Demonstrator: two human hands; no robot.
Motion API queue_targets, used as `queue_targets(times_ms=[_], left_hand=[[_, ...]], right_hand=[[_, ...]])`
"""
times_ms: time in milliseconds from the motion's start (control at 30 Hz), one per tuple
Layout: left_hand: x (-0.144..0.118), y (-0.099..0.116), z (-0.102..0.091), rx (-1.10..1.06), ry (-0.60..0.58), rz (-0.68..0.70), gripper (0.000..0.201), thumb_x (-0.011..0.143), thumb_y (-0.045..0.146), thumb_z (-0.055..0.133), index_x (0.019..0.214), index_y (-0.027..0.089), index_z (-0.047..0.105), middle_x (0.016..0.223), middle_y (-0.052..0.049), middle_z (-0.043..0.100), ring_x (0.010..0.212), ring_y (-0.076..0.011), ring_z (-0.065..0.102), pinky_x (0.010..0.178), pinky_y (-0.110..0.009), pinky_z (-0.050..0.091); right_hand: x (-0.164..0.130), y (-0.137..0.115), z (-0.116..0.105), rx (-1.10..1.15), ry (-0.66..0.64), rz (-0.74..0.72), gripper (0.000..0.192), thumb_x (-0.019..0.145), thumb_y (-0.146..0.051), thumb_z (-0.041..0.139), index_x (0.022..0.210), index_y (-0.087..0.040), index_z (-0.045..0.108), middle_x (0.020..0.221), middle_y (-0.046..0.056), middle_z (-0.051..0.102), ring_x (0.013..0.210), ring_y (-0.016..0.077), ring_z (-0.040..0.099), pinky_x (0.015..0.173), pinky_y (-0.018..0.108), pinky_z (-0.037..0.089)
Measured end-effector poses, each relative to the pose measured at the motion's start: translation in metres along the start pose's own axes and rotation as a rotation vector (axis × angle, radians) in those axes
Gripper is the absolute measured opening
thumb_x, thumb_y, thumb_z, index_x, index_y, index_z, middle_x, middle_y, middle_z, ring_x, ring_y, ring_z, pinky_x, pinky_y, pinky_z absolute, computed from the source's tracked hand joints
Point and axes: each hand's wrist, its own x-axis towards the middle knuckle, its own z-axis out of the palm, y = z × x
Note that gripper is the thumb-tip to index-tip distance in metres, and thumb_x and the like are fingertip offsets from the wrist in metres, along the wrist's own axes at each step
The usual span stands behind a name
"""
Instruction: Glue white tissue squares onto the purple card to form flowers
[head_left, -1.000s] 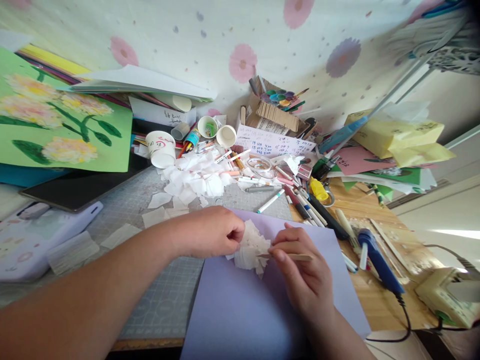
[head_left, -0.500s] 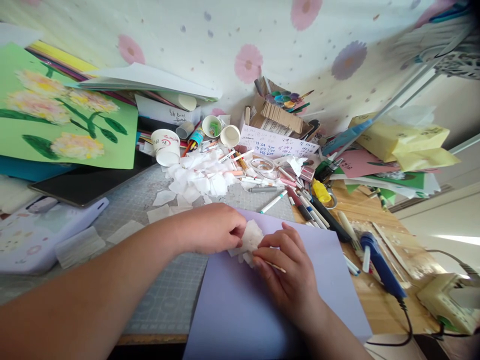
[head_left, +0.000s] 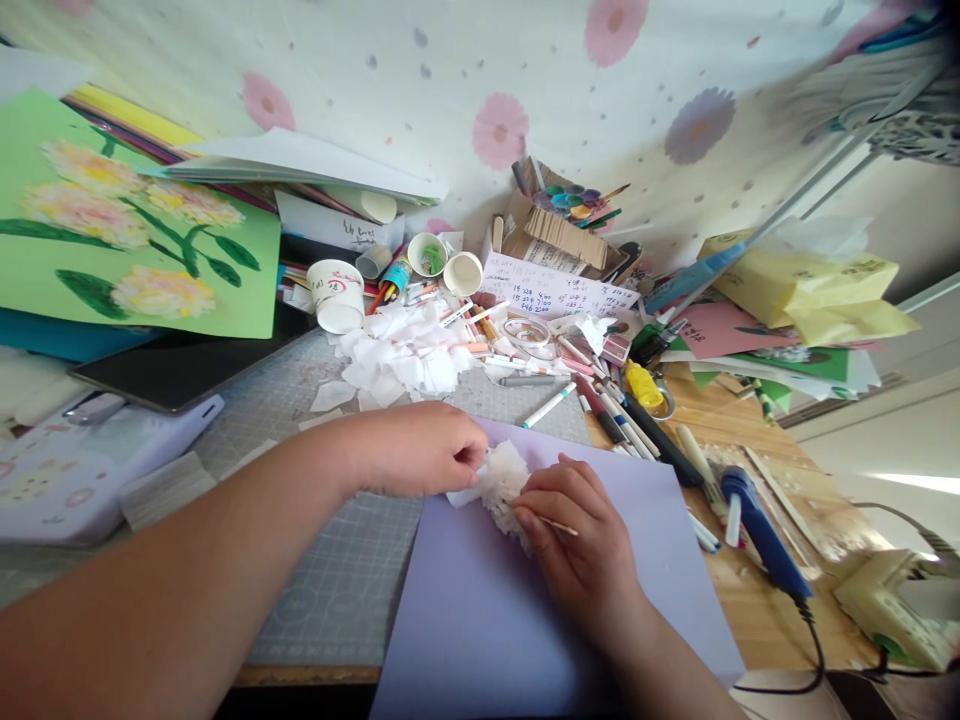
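Observation:
A small crumpled white tissue-paper flower [head_left: 501, 482] lies on the top edge of a lavender paper sheet [head_left: 525, 610]. My left hand [head_left: 409, 448] pinches the flower's left side with its fingertips. My right hand [head_left: 581, 545] presses against the flower's right side and holds a thin wooden stick [head_left: 559, 526] between its fingers. Both forearms reach in from the bottom of the view, over a grey cutting mat [head_left: 322, 590].
A pile of white tissue squares [head_left: 397, 355] lies further back, with paper cups [head_left: 337, 295], pens and markers [head_left: 600, 400] scattered right. A blue glue gun [head_left: 757, 525] lies on the wooden desk at right. A green flower picture [head_left: 127, 230] and a tablet [head_left: 172, 370] sit left.
My right hand has shifted left and pressed into the flower, hiding most of the stick. The flower looks more bunched together. The view has drifted slightly.

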Motion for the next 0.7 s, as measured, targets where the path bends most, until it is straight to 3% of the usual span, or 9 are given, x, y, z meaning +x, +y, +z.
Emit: queue_targets(times_ms=[167, 367, 500, 700], left_hand=[[-0.001, 0.000, -0.003, -0.013, 0.001, 0.001, 0.013, 0.074, 0.027, 0.049, 0.064, 0.019, 0.052, 0.062, 0.005, 0.054, 0.057, -0.0113, 0.046, 0.049, -0.024, 0.029], [-0.003, 0.003, -0.005, -0.010, -0.001, -0.004, 0.012, 0.074, 0.025, 0.049, 0.064, 0.019, 0.052, 0.061, 0.005, 0.054, 0.057, -0.0106, 0.045, 0.049, -0.023, 0.030], [-0.003, 0.005, -0.004, -0.032, -0.008, -0.026, 0.012, 0.073, 0.024, 0.046, 0.065, 0.020, 0.054, 0.063, 0.006, 0.059, 0.057, -0.0108, 0.048, 0.049, -0.022, 0.032], [-0.004, 0.011, 0.000, -0.031, 0.065, -0.048, 0.013, 0.073, 0.025, 0.046, 0.066, 0.021, 0.057, 0.060, 0.006, 0.061, 0.054, -0.0114, 0.050, 0.047, -0.023, 0.030]], right_hand=[[-0.004, 0.005, -0.006, 0.091, 0.079, 0.044, 0.016, 0.088, -0.014, 0.052, 0.094, -0.022, 0.064, 0.088, 0.005, 0.060, 0.086, 0.0196, 0.057, 0.095, 0.051, 0.039], [0.001, 0.005, 0.001, 0.054, 0.033, 0.046, 0.012, 0.088, -0.020, 0.055, 0.092, -0.024, 0.066, 0.087, 0.004, 0.058, 0.086, 0.0203, 0.055, 0.095, 0.050, 0.038], [0.001, 0.006, 0.002, 0.071, -0.013, 0.065, 0.014, 0.088, -0.017, 0.054, 0.092, -0.023, 0.066, 0.091, 0.005, 0.056, 0.087, 0.0199, 0.052, 0.086, 0.044, 0.041], [0.001, 0.007, -0.001, 0.140, -0.074, 0.100, 0.014, 0.088, -0.016, 0.052, 0.089, -0.022, 0.064, 0.092, 0.005, 0.054, 0.089, 0.0201, 0.049, 0.079, 0.038, 0.041]])
